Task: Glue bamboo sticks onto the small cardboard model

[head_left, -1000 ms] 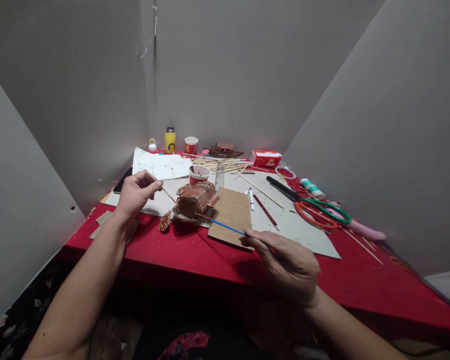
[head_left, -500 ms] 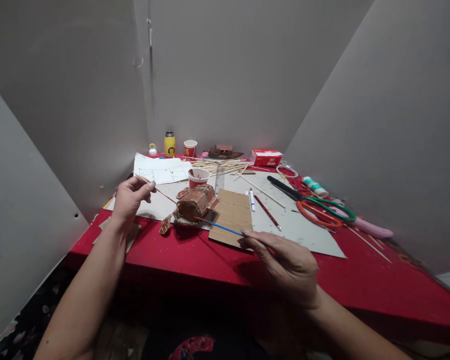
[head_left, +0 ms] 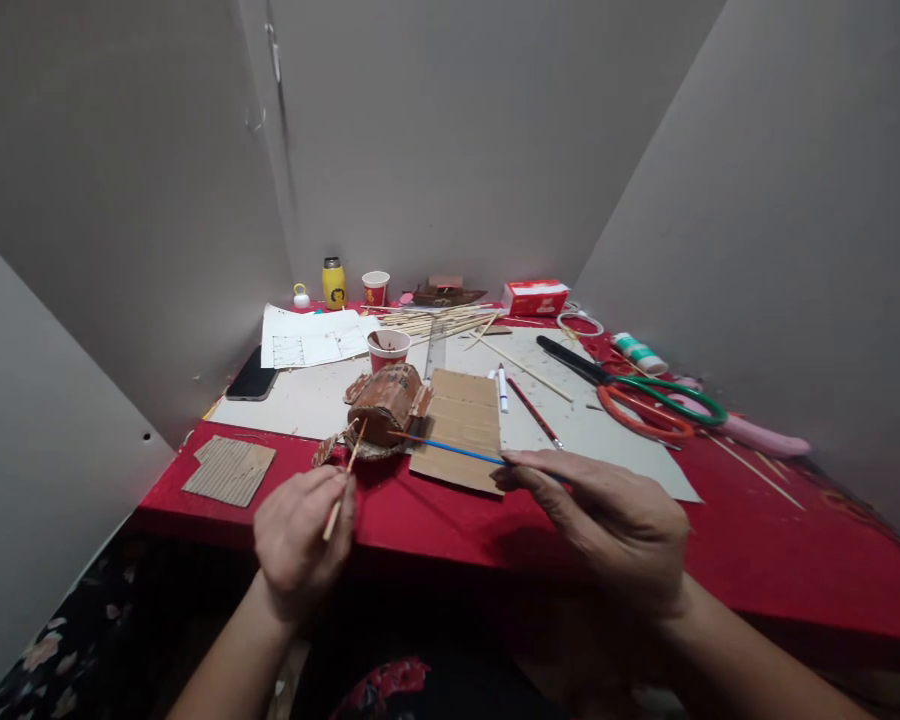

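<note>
A small brown cardboard model (head_left: pixel 391 398) with a round front and side flaps rests near the table's front edge. My left hand (head_left: pixel 305 530) pinches a thin wooden stick (head_left: pixel 343 490), its tip at the model's round front. From the right, my right hand (head_left: pixel 607 515) grips a blue paintbrush (head_left: pixel 454 452) whose tip also reaches that front. Beside the model lies a corrugated cardboard sheet (head_left: pixel 459 428). Behind it stands a paper cup (head_left: pixel 388 350) with brown smears inside.
Large scissors (head_left: pixel 645 405), a marker (head_left: pixel 502 388) and a pencil (head_left: pixel 534 412) lie to the right. Thin sticks (head_left: pixel 450 318) are piled behind. A phone (head_left: pixel 253 377) and a cardboard scrap (head_left: pixel 230 470) are at left; a yellow bottle (head_left: pixel 334 284) stands at the back.
My left hand has come down and right, swinging its stick to the model's near side and uncovering the phone and cardboard scrap. My right hand has shifted slightly right, still holding the brush.
</note>
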Available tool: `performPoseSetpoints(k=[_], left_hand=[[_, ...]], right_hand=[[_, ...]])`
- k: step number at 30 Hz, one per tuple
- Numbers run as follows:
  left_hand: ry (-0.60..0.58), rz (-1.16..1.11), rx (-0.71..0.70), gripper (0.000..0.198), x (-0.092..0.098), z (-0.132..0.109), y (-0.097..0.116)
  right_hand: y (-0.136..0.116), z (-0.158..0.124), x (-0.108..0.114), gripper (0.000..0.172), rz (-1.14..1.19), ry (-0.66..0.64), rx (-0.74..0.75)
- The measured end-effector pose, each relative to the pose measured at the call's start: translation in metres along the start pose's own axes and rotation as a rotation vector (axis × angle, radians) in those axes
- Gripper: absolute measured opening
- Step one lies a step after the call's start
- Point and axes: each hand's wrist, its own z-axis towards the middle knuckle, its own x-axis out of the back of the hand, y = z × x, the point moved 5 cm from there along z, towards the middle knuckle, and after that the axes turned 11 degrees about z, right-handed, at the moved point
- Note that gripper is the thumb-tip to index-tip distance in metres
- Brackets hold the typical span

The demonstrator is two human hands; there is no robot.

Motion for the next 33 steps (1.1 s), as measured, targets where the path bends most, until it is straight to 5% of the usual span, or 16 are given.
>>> performPoseSetpoints(k=[4,14,33], left_hand=[[-0.004,0.115,-0.194,0.03,-0.014,-0.011,0.016],[-0.03,0.103,-0.29,0.027,-0.014,-0.019,0.032],[-0.071,0.086,-0.291,0.026,-0.035,-0.031,0.041]], right_hand=[[-0.001,0.002,0.011,0.024,0.003,0.036,-0.041],[0.026,0.021,0.003,0.015,0.179,-0.039,-0.192],[0.022,0.058,-0.022,0.014,0.102,-0.315,0.176]])
